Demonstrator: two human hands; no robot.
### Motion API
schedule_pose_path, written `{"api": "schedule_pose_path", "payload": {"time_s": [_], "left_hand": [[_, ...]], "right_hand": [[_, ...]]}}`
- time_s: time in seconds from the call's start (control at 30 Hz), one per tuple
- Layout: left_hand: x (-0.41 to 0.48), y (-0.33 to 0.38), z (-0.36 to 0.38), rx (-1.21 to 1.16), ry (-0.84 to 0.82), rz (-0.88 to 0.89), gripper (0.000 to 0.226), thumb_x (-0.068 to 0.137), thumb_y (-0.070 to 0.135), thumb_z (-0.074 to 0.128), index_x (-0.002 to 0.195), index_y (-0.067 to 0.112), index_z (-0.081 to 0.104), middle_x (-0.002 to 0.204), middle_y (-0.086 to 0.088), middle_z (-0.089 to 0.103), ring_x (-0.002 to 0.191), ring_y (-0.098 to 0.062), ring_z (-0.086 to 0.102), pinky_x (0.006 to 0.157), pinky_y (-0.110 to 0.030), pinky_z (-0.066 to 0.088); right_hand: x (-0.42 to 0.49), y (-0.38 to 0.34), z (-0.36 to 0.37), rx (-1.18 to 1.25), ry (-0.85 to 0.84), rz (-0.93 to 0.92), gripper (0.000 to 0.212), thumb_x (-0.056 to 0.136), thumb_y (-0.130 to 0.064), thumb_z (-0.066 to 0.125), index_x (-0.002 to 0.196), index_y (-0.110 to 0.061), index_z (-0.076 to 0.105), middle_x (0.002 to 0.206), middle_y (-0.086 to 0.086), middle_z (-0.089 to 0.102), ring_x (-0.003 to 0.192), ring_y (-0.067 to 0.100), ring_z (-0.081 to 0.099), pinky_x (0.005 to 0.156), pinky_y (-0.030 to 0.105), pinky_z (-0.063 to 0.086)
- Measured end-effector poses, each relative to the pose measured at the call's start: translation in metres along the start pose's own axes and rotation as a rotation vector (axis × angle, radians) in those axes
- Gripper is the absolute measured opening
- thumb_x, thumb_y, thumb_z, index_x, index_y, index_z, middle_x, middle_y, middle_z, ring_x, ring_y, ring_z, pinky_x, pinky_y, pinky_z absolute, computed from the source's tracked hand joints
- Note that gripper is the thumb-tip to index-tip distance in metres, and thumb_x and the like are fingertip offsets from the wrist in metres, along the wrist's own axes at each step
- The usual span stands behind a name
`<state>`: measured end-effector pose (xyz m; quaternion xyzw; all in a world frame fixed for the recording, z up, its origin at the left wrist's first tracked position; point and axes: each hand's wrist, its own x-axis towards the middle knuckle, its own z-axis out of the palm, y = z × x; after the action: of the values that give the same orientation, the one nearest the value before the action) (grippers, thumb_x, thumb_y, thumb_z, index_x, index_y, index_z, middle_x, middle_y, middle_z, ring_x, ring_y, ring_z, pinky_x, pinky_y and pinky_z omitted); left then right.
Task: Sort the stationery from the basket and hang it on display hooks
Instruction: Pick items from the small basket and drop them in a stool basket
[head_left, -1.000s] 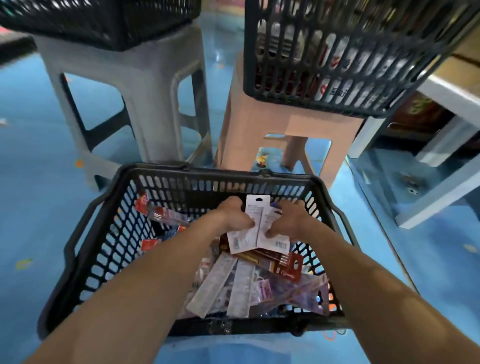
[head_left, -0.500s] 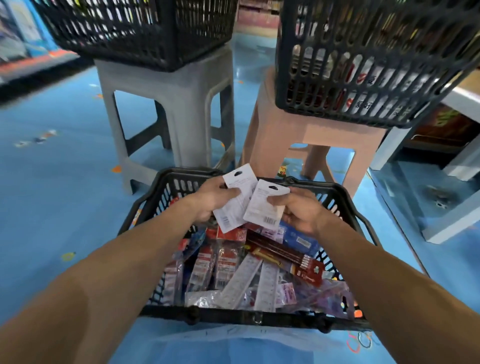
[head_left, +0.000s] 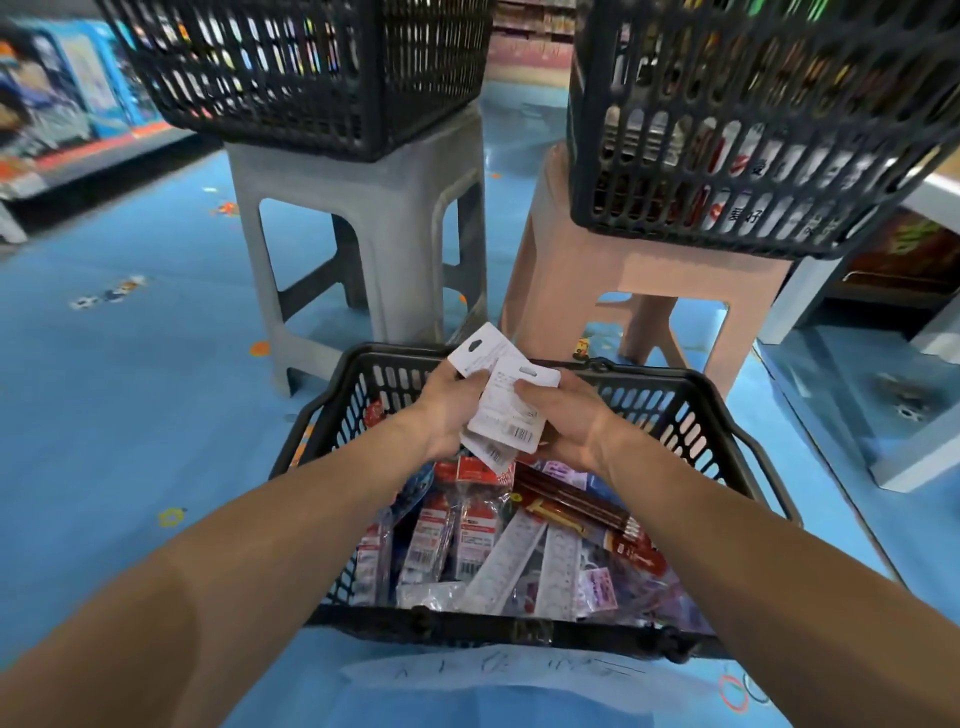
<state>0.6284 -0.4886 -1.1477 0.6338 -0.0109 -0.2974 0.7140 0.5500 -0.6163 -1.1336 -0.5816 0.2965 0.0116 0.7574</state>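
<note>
Basket (head_left: 337, 415) of packed stationery sits on the floor beneath both arms. Left hand (head_left: 445, 410) and right hand (head_left: 569, 423) together pinch two white cards (head_left: 506, 415) above its far rim. Best to square the cards so their hang holes (head_left: 527, 370) line up before seeking a hook.

A black slatted basket (head_left: 332, 415) stands heaped with bagged stationery: red-labelled packets (head_left: 475, 525), clear rulers (head_left: 506, 564) lying slantwise, a dark red pencil pack (head_left: 576, 501). Above its far rim, two white hang-cards (head_left: 511, 410) with barcodes at their lower ends overlap at a tilt, pinched between the left hand (head_left: 449, 410) and the right hand (head_left: 566, 421).
</note>
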Motion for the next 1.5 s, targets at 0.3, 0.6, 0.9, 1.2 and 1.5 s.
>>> {"api": "schedule_pose_path", "payload": {"time_s": [0.3, 0.6, 0.9, 1.2, 1.5], "left_hand": [[0.004, 0.012, -0.005, 0.000, 0.063, 0.064, 0.028, 0.103, 0.015, 0.050, 0.126, 0.013, 0.064, 0.109, -0.008, 0.078, 0.100, -0.030, 0.075, 0.092, -0.054, 0.059], [0.003, 0.016, -0.014, 0.126, 0.338, 0.196, 0.032, 0.104, 0.023, 0.045, 0.132, 0.010, 0.054, 0.122, -0.006, 0.069, 0.109, -0.027, 0.067, 0.099, -0.049, 0.055], [-0.011, 0.014, -0.012, 0.154, -0.104, -0.108, 0.032, 0.111, 0.025, 0.034, 0.131, 0.015, 0.057, 0.110, -0.015, 0.077, 0.103, -0.034, 0.075, 0.086, -0.053, 0.061], [-0.013, 0.019, -0.011, 0.025, -0.434, -0.204, 0.057, 0.087, 0.058, 0.070, 0.125, 0.016, 0.070, 0.133, -0.022, 0.067, 0.118, -0.036, 0.067, 0.106, -0.059, 0.049], [-0.013, 0.024, -0.011, 0.105, -0.149, 0.098, 0.060, 0.083, 0.001, 0.083, 0.125, 0.019, 0.045, 0.115, -0.011, 0.073, 0.099, -0.028, 0.076, 0.083, -0.051, 0.063]], "right_hand": [[0.004, -0.009, 0.001, -0.007, 0.038, -0.162, 0.032, 0.094, -0.005, 0.069, 0.126, -0.007, 0.063, 0.112, 0.012, 0.076, 0.100, 0.028, 0.075, 0.085, 0.047, 0.062], [0.005, -0.014, 0.004, -0.049, 0.104, -0.147, 0.028, 0.092, 0.002, 0.069, 0.120, -0.003, 0.066, 0.109, 0.017, 0.075, 0.091, 0.028, 0.076, 0.072, 0.044, 0.063], [-0.001, -0.027, 0.001, 0.140, 0.107, -0.189, 0.030, 0.096, 0.002, 0.064, 0.126, 0.002, 0.063, 0.117, 0.018, 0.073, 0.106, 0.033, 0.072, 0.091, 0.057, 0.058], [0.003, -0.020, 0.020, -0.004, 0.129, -0.316, 0.032, 0.093, -0.005, 0.071, 0.123, 0.001, 0.060, 0.106, 0.017, 0.075, 0.094, 0.032, 0.075, 0.081, 0.049, 0.063], [-0.004, -0.018, 0.021, -0.452, 0.320, -0.415, 0.046, 0.089, -0.038, 0.076, 0.124, -0.015, 0.055, 0.113, 0.000, 0.067, 0.100, 0.017, 0.067, 0.087, 0.034, 0.058]]}}
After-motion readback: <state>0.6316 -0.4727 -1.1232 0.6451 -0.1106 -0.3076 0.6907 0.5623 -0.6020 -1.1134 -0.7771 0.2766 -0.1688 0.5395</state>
